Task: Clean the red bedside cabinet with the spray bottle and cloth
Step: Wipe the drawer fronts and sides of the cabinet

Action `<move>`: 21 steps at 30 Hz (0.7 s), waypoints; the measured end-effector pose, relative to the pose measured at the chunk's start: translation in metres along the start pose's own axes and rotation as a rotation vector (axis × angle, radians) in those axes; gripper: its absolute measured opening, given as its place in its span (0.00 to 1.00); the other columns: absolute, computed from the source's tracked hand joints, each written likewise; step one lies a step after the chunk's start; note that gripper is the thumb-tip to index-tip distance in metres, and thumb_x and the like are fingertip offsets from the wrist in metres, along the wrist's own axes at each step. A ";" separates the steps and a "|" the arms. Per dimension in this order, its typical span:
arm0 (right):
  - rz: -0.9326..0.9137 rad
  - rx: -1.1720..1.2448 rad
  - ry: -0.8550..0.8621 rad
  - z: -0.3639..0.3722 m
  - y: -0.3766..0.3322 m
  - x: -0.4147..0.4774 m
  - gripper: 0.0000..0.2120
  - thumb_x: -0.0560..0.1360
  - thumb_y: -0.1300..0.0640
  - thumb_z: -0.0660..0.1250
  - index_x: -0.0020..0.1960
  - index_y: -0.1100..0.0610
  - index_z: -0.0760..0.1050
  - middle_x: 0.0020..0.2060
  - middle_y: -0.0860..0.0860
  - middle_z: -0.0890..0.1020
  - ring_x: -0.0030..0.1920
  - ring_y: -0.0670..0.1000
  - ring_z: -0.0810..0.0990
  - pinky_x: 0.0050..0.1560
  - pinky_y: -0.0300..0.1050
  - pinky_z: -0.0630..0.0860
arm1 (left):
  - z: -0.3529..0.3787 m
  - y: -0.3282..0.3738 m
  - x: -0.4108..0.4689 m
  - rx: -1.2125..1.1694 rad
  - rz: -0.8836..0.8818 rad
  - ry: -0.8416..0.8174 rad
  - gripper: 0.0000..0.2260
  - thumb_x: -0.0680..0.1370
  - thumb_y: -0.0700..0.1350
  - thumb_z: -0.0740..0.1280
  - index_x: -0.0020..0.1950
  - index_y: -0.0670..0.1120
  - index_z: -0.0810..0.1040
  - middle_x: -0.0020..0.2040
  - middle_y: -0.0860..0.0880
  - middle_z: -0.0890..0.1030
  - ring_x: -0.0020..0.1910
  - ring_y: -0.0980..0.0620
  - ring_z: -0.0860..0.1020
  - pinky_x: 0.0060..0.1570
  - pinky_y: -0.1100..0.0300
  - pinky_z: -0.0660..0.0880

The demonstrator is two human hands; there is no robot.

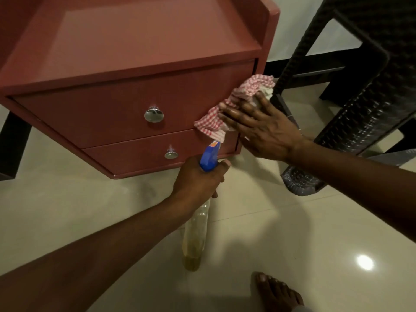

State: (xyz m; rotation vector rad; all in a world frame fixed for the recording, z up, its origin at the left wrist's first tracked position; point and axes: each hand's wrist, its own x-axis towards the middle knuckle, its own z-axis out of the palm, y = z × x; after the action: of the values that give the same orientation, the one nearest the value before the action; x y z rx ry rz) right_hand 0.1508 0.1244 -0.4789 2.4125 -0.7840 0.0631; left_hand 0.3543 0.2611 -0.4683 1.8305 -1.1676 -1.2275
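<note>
The red bedside cabinet stands on the far left part of the scene, its front turned to me, and both its drawers are closed, so I cannot see what is inside them. The checked cloth lies bunched against the right end of the upper drawer, and its low corner hangs over the gap to the lower drawer. My right hand presses it there with flat, spread fingers, not curled around it. My left hand is closed around the neck of the spray bottle, just near the bottom edge of the cabinet; the blue head points up toward the cloth, and the clear body hangs down with only a little yellowish liquid at the bottom. Each drawer has one shiny knob, well apart from the cloth. A dark woven chair stands just beside the right edge of the cabinet, so little room is there. The tiled floor near me is open, with a bare foot at the near edge.
</note>
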 end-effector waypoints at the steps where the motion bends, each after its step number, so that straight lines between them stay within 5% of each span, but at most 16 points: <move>1: -0.018 0.004 0.010 -0.002 -0.006 0.009 0.36 0.83 0.48 0.57 0.85 0.53 0.44 0.84 0.53 0.47 0.83 0.57 0.48 0.81 0.64 0.41 | 0.000 -0.001 0.000 -0.005 0.007 0.009 0.16 0.79 0.56 0.72 0.49 0.42 0.83 0.36 0.50 0.85 0.25 0.56 0.78 0.38 0.60 0.75; 9: -0.317 -0.038 -0.059 0.024 -0.057 0.053 0.34 0.82 0.44 0.57 0.84 0.49 0.50 0.84 0.52 0.45 0.83 0.56 0.40 0.81 0.63 0.41 | -0.008 -0.007 0.004 0.019 0.029 0.035 0.11 0.79 0.55 0.72 0.47 0.47 0.82 0.41 0.48 0.87 0.26 0.55 0.79 0.37 0.58 0.77; 12: -0.344 -0.100 -0.071 0.040 -0.044 0.026 0.36 0.80 0.46 0.62 0.82 0.51 0.49 0.83 0.52 0.50 0.83 0.56 0.46 0.82 0.62 0.42 | -0.011 -0.008 0.005 0.015 -0.002 0.041 0.13 0.78 0.57 0.72 0.46 0.47 0.83 0.40 0.48 0.87 0.26 0.55 0.79 0.36 0.60 0.76; 17: -0.106 -0.123 -0.039 0.036 0.009 -0.021 0.35 0.83 0.47 0.60 0.84 0.54 0.49 0.83 0.54 0.55 0.82 0.57 0.56 0.82 0.63 0.48 | -0.012 -0.006 0.003 0.027 -0.026 0.054 0.15 0.79 0.58 0.71 0.42 0.46 0.81 0.23 0.55 0.78 0.22 0.60 0.76 0.31 0.65 0.71; 21: 0.094 -0.100 0.042 0.002 0.036 -0.021 0.34 0.86 0.42 0.53 0.85 0.52 0.44 0.84 0.51 0.48 0.84 0.56 0.47 0.81 0.67 0.43 | -0.010 -0.005 0.003 0.004 0.014 0.040 0.16 0.79 0.58 0.71 0.45 0.44 0.82 0.33 0.52 0.83 0.23 0.58 0.77 0.37 0.62 0.74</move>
State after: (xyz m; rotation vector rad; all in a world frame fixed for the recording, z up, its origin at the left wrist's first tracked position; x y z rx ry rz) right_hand 0.1133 0.1104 -0.4660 2.2729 -0.8599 0.1092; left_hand 0.3658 0.2609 -0.4701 1.8383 -1.1595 -1.1765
